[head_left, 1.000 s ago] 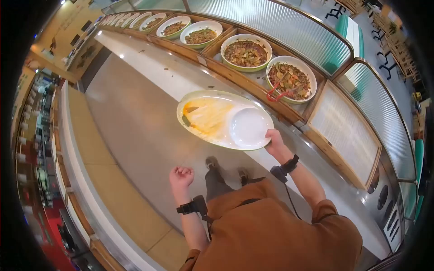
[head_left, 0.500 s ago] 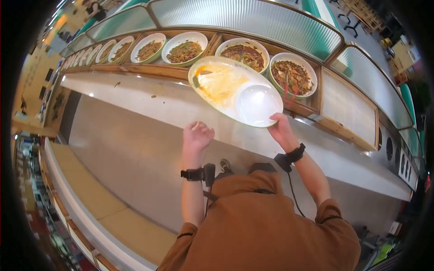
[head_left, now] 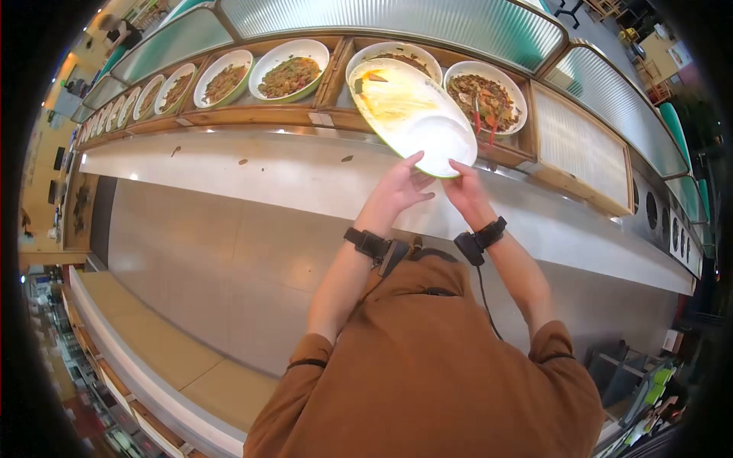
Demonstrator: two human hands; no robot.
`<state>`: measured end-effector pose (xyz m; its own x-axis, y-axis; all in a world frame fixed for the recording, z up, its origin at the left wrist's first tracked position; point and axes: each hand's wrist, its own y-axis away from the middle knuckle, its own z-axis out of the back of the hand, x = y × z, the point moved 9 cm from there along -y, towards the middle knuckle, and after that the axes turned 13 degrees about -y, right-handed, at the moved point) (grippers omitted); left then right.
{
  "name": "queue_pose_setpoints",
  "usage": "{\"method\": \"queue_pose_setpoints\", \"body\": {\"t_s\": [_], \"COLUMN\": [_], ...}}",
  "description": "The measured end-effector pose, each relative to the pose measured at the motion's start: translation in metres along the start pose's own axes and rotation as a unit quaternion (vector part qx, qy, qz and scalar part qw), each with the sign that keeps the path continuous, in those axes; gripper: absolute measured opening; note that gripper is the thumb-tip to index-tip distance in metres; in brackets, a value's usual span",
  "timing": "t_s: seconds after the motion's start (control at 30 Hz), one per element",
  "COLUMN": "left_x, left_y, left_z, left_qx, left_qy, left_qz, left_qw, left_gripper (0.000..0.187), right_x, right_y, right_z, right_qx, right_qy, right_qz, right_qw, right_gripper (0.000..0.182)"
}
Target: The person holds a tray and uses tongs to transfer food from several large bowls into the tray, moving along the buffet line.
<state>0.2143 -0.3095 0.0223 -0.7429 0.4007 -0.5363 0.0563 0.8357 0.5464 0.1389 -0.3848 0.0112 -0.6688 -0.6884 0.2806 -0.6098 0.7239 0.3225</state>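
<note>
My right hand (head_left: 467, 197) grips the near end of a white oval dish (head_left: 439, 145) with a green edge, thumb on top of the rim. Yellow-orange sauce and a few food scraps smear the dish's far half. It is tilted up over the food counter and covers part of a bowl of cooked food (head_left: 402, 52) behind it. Beside the dish's near end is my left hand (head_left: 398, 191), fingers spread, the thumb tip right at the rim.
Bowls of cooked food, such as this one (head_left: 290, 72), line a wooden-framed rack. Red utensil handles (head_left: 489, 122) stick out of the rightmost bowl (head_left: 513, 90). Food bits (head_left: 243, 161) lie on the steel ledge (head_left: 305, 169). Ribbed glass panels (head_left: 397, 21) stand behind; a person (head_left: 121, 32) is far left.
My left hand has moved right and forward to the dish and its fingers have spread. The dish has turned, its near end now closer to me, still in my right hand.
</note>
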Motion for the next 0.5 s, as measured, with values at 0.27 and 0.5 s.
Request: {"method": "queue_pose_setpoints", "body": {"t_s": [0.27, 0.5], "left_x": [0.005, -0.022], "left_y": [-0.028, -0.027], "left_z": [0.007, 0.023], "left_qx": [-0.092, -0.024], "left_qy": [-0.137, -0.124], "left_qz": [-0.032, -0.091], "left_qw": [0.986, 0.988], "left_gripper": [0.041, 0.052], "right_x": [-0.006, -0.015], "right_y": [-0.006, 0.000], "right_z": [0.007, 0.002], "right_qx": [0.029, 0.049], "right_qy": [0.013, 0.107], "right_qz": [-0.031, -0.101], "right_qw": [0.999, 0.988], "right_gripper": [0.048, 0.042]}}
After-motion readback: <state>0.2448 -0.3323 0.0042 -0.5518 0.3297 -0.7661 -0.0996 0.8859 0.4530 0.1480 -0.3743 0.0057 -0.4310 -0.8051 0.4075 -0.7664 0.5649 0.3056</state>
